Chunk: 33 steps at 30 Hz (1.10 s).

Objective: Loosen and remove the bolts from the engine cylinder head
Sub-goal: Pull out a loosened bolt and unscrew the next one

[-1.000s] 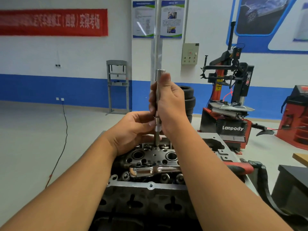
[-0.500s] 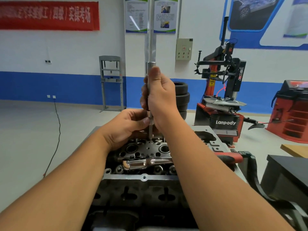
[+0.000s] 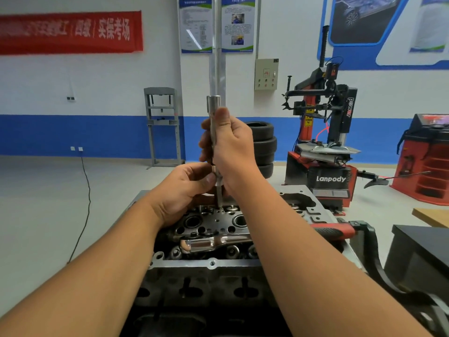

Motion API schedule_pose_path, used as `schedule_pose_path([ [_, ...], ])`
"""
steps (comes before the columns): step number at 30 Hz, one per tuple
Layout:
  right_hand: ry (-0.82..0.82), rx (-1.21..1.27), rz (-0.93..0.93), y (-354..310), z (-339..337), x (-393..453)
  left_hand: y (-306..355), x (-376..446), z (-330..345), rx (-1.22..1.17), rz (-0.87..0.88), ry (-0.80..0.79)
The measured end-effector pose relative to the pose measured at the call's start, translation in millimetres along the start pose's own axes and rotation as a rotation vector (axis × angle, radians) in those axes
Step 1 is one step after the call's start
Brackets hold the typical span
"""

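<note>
Right hand (image 3: 230, 142) wrapped round upper part of upright steel socket extension (image 3: 214, 122), thumb up along the shaft. Left hand (image 3: 184, 190) pinching the lower end of the same tool, thumb and fingers on the shaft just above the cylinder head (image 3: 213, 224). Tool tip down at the far middle of the head, on a bolt position; bolt itself too hidden to make out. One extension, one chrome ratchet handle (image 3: 213, 242) lying flat across the head, near side. Two large round bores visible in the head's top face, several smaller holes around them. Head sits on the engine block (image 3: 206, 283), centre foreground, between both forearms. Red-and-black grip tool (image 3: 332, 232) lying to the right of the head, just behind the right forearm. Dark table (image 3: 422, 249) at right edge. Workshop room: pale floor, white wall with blue band, one red banner (image 3: 70, 32) upper left, two posters (image 3: 216, 25) top centre, grey press frame (image 3: 162, 125) against the wall, stack of three tyres (image 3: 263, 147), one red-black tyre changer (image 3: 323, 147) marked Lanpody, red cabinet (image 3: 427, 159) far right, black cable (image 3: 85, 203) trailing over the floor at left.
</note>
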State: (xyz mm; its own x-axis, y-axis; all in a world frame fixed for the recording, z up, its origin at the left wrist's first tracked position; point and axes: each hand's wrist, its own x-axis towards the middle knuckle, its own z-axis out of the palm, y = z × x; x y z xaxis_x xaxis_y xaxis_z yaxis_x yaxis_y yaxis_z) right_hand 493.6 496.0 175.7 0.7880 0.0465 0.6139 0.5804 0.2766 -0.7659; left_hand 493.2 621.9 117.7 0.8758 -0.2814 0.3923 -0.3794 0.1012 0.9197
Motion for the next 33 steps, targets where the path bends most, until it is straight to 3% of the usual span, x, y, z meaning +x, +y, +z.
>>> schedule_pose_path([
  [6,0.046,0.054,0.003,-0.8,-1.0,-1.3,-1.9,0.4,1.8,0.122,0.085,0.109],
  [12,0.011,-0.024,-0.01,-0.5,0.7,-0.7,-2.9,0.9,-0.2,0.037,0.033,-0.021],
  [19,0.038,0.029,-0.009,-0.3,-0.5,-1.7,-0.8,-2.5,4.4,0.237,0.098,0.112],
  [25,0.014,-0.075,-0.016,-2.0,1.9,-1.0,2.0,-3.3,3.7,0.029,0.023,-0.007],
  [33,0.01,-0.051,-0.026,-0.4,2.0,-3.0,-2.6,-1.5,2.9,0.189,0.107,0.116],
])
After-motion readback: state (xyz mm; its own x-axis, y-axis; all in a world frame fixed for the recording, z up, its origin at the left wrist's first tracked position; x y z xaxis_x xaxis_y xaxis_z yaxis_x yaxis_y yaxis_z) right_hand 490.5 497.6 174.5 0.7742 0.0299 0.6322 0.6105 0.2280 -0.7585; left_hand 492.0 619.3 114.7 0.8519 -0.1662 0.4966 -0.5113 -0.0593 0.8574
